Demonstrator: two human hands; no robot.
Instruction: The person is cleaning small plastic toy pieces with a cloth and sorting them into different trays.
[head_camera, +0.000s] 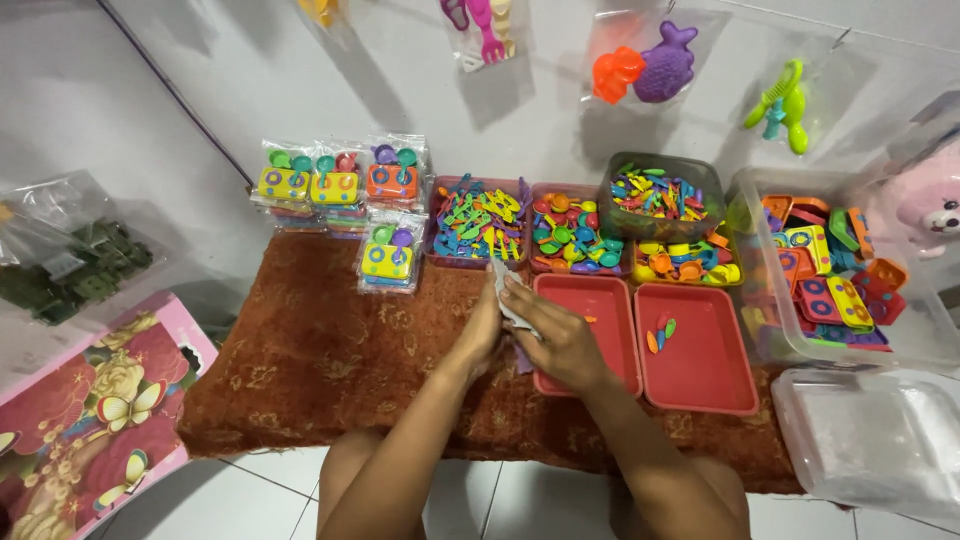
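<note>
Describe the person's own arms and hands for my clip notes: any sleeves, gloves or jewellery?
Both forearms are bare from the bottom edge of the picture to the wrists, with no sleeve in view. The left hand and right hand wear no gloves. No ring, watch or bracelet shows, and no marks or bandages can be seen. The nails are too small to judge.

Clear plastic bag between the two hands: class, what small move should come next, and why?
Probably spread the clear plastic bag open: the left hand and right hand both pinch it flat, and filled toy packets lie nearby.
</note>
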